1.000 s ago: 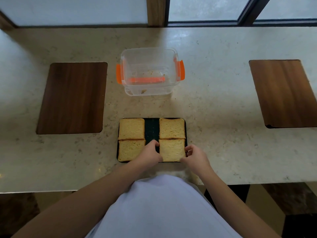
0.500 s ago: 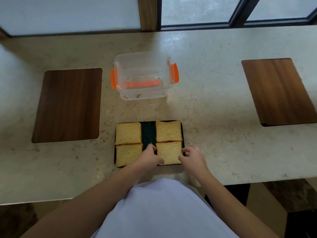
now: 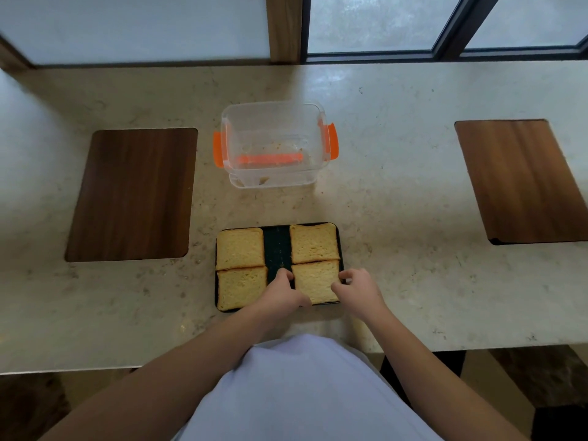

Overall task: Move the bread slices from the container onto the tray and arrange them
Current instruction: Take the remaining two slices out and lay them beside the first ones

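Four bread slices lie on the dark tray [image 3: 276,249], one at each corner. The left hand [image 3: 280,294] and right hand [image 3: 356,289] pinch opposite side edges of the near-right slice [image 3: 315,281]. The clear container [image 3: 273,144] stands beyond the tray's far edge.

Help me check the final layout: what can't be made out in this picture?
- Head view: the near right slice has its near corners covered by the left hand and right hand.
- The tray near edge is hidden by the hands.
- Bits in the container are too small to identify.
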Demonstrator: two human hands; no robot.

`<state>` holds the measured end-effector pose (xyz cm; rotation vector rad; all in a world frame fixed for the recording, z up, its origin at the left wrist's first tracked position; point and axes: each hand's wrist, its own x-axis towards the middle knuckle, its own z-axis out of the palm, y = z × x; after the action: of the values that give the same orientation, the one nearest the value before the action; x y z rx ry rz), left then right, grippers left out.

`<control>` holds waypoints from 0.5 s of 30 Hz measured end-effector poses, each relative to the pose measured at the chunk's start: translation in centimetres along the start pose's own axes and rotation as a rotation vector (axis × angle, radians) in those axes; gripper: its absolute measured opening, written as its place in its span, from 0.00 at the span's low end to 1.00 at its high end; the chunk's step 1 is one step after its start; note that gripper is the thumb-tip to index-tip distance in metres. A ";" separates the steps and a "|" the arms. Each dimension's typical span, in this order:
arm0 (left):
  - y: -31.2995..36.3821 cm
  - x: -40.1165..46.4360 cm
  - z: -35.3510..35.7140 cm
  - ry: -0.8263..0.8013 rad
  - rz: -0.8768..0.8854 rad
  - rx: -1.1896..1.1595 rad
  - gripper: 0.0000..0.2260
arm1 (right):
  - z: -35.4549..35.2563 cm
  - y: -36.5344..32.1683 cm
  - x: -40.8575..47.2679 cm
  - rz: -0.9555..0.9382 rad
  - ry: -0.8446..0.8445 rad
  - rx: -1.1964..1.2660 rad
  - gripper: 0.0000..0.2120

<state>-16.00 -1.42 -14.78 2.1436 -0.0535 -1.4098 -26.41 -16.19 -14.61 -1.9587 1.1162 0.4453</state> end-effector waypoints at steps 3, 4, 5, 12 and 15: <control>0.0 0.2 0.0 0.022 0.022 0.017 0.34 | 0.2 0.2 -0.3 -0.008 0.004 -0.004 0.21; 0.1 0.2 0.1 0.030 0.034 0.026 0.33 | 0.3 0.3 -0.4 -0.015 0.012 -0.008 0.21; 0.2 0.2 0.1 0.033 0.047 0.034 0.33 | 0.4 0.3 -0.5 -0.022 0.016 -0.010 0.22; 0.6 0.2 0.3 0.065 0.081 0.041 0.33 | 0.0 -0.5 -0.7 -0.040 0.048 0.024 0.24; 1.2 0.6 -0.3 0.132 0.084 -0.027 0.33 | -0.4 -1.7 -0.1 -0.094 0.081 -0.005 0.25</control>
<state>-15.20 -2.49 -14.62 2.1810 -0.0727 -1.2129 -25.07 -16.02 -13.46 -2.0396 1.0684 0.3208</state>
